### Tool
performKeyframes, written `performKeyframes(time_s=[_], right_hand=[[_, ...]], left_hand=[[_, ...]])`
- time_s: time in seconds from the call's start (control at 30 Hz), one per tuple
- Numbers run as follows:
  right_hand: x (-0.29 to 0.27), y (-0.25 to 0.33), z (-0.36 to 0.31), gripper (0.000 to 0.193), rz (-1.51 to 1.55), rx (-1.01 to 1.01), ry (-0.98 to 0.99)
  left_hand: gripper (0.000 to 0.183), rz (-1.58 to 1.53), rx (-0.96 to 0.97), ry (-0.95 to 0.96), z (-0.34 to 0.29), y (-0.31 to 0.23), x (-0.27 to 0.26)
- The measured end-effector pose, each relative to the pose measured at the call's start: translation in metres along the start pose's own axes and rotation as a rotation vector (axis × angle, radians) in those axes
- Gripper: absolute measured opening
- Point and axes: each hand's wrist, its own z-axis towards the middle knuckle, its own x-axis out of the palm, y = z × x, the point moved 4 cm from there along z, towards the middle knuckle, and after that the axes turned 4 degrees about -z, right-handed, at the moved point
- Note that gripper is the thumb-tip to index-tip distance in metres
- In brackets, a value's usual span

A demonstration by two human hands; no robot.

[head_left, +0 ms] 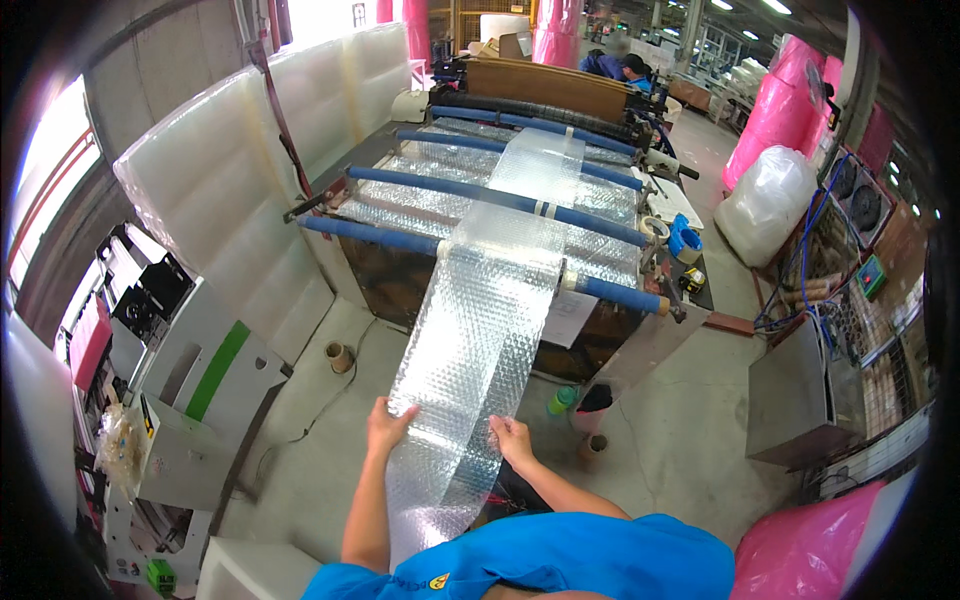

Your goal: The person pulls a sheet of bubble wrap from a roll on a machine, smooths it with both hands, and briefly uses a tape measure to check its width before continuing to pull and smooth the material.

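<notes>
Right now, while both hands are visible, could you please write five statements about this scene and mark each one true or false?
1. The left hand holds the left side of the bubble film. True.
2. The right hand touches nothing. False: it grips the film's right side.
3. The film lies across the front blue roller. True.
4. The person's shirt is pink. False: it is blue.
5. A pink-wrapped roll stands to the right of the machine. True.

Silvery dimpled sheet (pixel 475 320), blue rollers (pixel 375 234), pink rolls (pixel 775 115)
</notes>
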Motion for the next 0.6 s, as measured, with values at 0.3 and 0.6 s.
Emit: performKeyframes(time_s=[0.3, 0.6], right_hand=[[0.005, 0.047, -0.040, 0.032, 0.042, -0.084, 0.033], [-0.016, -0.025, 0.021, 0.029, -0.102, -0.082, 0.044]], left_hand=[[0.040, -0.085, 0.157, -0.064, -0.019, -0.038, -0.040], [0.050, 0.085, 0.028, -0.076, 0.005, 0.024, 0.024]])
